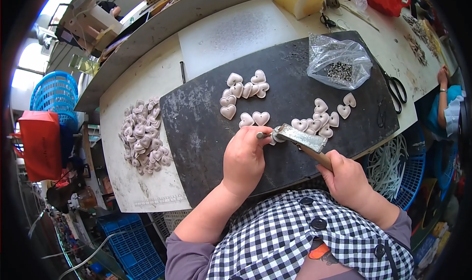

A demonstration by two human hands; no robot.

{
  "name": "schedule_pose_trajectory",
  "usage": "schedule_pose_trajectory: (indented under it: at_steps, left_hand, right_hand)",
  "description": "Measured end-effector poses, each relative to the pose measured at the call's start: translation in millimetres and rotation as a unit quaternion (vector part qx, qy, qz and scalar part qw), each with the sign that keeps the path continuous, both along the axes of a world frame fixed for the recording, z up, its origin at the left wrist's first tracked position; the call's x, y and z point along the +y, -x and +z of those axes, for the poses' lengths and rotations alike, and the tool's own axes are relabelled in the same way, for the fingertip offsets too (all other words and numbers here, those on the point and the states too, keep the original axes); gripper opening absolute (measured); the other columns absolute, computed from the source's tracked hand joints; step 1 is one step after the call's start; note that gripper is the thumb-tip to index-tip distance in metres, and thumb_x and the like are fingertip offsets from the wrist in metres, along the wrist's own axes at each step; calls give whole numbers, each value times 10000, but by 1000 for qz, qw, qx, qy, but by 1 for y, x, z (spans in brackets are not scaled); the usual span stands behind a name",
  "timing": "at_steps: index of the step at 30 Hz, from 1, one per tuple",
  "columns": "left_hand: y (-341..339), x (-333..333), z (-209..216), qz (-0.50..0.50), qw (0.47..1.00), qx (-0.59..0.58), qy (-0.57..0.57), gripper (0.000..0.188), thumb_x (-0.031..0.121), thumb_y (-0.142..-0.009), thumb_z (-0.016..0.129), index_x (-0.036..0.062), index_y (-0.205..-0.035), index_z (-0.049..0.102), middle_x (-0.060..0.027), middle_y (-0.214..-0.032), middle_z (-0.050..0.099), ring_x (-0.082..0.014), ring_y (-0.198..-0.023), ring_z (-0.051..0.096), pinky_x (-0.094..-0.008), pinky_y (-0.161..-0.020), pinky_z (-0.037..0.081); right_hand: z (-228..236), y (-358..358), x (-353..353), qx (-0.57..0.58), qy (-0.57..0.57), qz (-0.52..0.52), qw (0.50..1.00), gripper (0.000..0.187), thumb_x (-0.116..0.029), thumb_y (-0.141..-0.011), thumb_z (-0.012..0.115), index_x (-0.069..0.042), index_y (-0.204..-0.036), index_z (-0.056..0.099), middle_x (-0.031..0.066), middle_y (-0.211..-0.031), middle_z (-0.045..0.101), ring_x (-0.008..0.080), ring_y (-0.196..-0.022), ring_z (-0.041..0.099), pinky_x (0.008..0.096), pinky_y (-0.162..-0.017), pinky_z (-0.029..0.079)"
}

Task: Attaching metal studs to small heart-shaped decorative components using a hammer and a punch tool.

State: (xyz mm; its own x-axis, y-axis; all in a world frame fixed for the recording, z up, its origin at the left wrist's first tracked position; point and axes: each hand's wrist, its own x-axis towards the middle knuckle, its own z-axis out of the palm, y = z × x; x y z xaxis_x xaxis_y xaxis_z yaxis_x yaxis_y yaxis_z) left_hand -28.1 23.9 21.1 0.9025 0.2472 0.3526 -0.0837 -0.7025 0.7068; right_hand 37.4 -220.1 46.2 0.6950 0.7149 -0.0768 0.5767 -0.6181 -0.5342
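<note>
My left hand is closed around a short metal rod that looks like a punch, over the near part of the black board. In my right hand is the wooden handle of a hammer. Its metal head lies across toward the rod; whether they touch I cannot tell. Padded pale pink hearts with a small dark spot in each are grouped on the board: one cluster beyond my left hand, another beyond the hammer. Whatever lies under the rod is mostly hidden by my fingers and the hammer head.
A heap of pale hearts covers part of the white table at left. On the board's far right sits a clear bag of small metal pieces, with black-handled scissors beside it. A blue basket with pale strips stands at right.
</note>
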Motion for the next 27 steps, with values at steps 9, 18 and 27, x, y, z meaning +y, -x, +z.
schedule_pose_trajectory:
  at_steps: [9, 18, 27]
  left_hand:
    - [-2, -3, 2, 90, 965, 73, 234, 86, 15, -1007, 553, -16, -1046, 623, -91, -942, 736, -143, -813, 708, -286, -752, 594]
    - [-7, -2, -7, -7, 997, -25, -73, 175, -49, -850, 614, 51, -993, 601, -68, -898, 672, -272, -780, 652, -360, -700, 531]
    - [0, -4, -13, -6, 989, 13, -149, 290, -1, -817, 676, 48, -1103, 672, -107, -956, 717, -281, -782, 700, -351, -710, 561]
  right_hand:
    - [-2, 2, 1, 25, 6, -23, 999, 233, -205, -945, 655, -26, -999, 517, 180, -773, 654, 390, -691, 661, 466, -597, 529]
    - [5, -6, -3, 31, -84, -17, 996, 205, -161, -930, 669, -12, -1026, 566, 163, -797, 661, 358, -685, 669, 438, -602, 529]
    - [28, -12, 2, -63, -173, 57, 981, 242, -115, -871, 722, -20, -1028, 564, 143, -766, 633, 342, -620, 638, 371, -560, 514]
